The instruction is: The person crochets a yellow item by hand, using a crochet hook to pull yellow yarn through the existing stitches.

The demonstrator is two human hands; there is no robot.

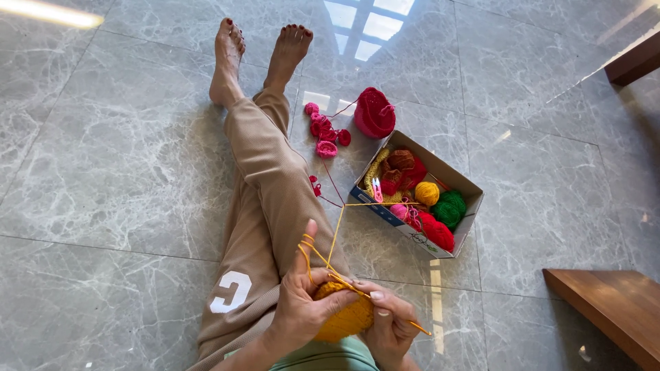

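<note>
Head view, person seated on grey marble floor, legs in tan trousers stretched toward 12 o'clock, bare feet crossed at the far end. Left hand at 6 o'clock of frame: fingers curled and clamped around the yellow crochet piece, thumb up, yellow yarn strand looped over the index finger. Piece sits between both hands, just above the lap. Right hand touching the piece at its 3 o'clock side, fingers pinched together on a crochet hook whose tip points out toward 4 o'clock. Strand runs taut from the hands toward 1 o'clock into an open cardboard box holding yarn balls: yellow, green, red, pink, brown. At 11 o'clock of the box: small pink and red crocheted flowers on the floor beside the knee. At 12 o'clock of the box, just beside it: a red knitted pouch. Wooden furniture edge at 4 o'clock of frame.
</note>
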